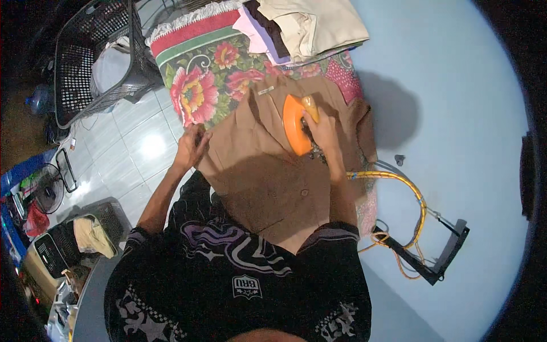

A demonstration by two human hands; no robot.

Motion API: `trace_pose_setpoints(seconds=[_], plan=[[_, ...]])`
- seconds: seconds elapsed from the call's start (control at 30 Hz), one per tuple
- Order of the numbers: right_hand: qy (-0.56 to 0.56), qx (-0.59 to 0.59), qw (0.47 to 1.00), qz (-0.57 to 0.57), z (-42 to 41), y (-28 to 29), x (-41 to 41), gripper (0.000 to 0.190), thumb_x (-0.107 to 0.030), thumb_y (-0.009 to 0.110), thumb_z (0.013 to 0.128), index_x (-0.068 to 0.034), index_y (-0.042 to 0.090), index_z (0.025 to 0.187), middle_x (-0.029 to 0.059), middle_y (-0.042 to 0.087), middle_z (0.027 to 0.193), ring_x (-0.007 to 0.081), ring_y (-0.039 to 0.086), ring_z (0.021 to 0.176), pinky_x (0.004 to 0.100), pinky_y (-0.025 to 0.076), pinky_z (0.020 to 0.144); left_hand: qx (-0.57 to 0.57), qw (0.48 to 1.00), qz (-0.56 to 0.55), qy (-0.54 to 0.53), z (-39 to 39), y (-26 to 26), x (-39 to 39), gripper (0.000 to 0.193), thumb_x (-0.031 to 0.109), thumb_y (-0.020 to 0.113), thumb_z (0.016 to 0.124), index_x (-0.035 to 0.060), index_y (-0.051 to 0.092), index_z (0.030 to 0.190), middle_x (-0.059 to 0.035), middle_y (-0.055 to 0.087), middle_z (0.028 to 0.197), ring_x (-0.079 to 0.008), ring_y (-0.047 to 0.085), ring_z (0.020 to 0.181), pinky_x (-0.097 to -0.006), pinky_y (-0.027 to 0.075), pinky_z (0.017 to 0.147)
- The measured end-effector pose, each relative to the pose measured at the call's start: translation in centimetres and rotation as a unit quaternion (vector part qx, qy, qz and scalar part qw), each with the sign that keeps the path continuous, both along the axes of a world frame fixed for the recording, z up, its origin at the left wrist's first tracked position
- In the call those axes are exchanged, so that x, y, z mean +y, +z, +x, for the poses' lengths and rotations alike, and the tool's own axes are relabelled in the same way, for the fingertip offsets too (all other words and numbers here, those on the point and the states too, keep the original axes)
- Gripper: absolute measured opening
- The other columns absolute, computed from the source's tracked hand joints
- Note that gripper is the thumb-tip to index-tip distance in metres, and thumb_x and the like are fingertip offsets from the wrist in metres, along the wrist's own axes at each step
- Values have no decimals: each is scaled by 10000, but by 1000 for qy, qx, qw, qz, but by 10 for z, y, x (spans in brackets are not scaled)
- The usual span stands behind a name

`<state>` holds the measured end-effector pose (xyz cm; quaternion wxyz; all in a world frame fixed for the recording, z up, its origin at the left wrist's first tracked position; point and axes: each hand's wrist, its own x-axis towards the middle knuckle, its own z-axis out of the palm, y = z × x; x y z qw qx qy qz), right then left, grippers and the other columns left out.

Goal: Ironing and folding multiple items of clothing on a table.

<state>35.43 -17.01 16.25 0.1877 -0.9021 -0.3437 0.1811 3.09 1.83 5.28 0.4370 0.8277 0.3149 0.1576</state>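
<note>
An orange clothes iron [295, 128] rests on a brown shirt [265, 175], near its collar. My right hand [322, 128] is closed round the iron's yellowish handle. At the shirt's left edge, my left hand [192, 145] has its fingers bent at the cloth, thumb towards the shirt; whether it pinches the fabric cannot be made out. Beneath the shirt lies a thick floral cloth [194, 89] with a white fringe. The lower part of the shirt reaches down to my body, with a button showing.
Folded clothes [324, 25] are stacked at the pad's far end. A yellow cord [401, 177] loops past a black bracket [410, 252] at right. A dark laundry basket [136, 55] holding cloth stands at upper left; a smaller basket [111, 218] and a fan [47, 188] are at left.
</note>
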Motion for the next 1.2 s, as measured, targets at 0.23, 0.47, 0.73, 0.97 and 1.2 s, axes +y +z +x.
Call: trace_pose_setpoints(seconds=[0.23, 0.47, 0.73, 0.97, 1.2], plan=[[16, -2, 1000, 17, 34, -14, 61, 464, -412, 595, 878, 30, 598, 1018, 312, 614, 843, 487, 593, 847, 524, 483, 690, 37, 998, -52, 1, 3, 3, 4, 262, 222, 620, 882, -7, 496, 908, -188, 500, 819, -385, 533, 746, -450, 446, 660], [26, -3, 999, 39, 40, -15, 81, 436, -384, 598, 875, 28, 592, 1015, 328, 601, 877, 506, 568, 882, 543, 461, 738, 32, 995, -99, 4, 2, 5, 5, 242, 206, 607, 882, -9, 498, 861, -178, 501, 798, -370, 527, 738, -424, 436, 664], [97, -60, 992, 53, -43, 39, 71, 403, -329, 611, 882, 39, 577, 1043, 252, 528, 1003, 442, 539, 916, 478, 440, 816, -22, 996, -81, 10, -2, 7, 4, 208, 179, 588, 883, -12, 506, 874, -211, 519, 809, -394, 543, 755, -428, 450, 690], [126, -35, 991, -38, -128, 3, 79, 414, -322, 657, 853, 29, 568, 1054, 266, 573, 976, 464, 590, 881, 498, 484, 703, -31, 993, -110, 9, -5, 16, 8, 213, 188, 588, 876, -19, 537, 877, -200, 524, 821, -373, 557, 758, -429, 455, 682], [23, -1, 1000, -21, -66, -17, 108, 398, -365, 592, 883, 16, 591, 998, 308, 613, 824, 481, 597, 830, 542, 480, 674, -11, 995, -97, -4, -29, 19, -6, 251, 205, 633, 822, -38, 583, 857, -188, 536, 847, -346, 551, 762, -401, 464, 695]])
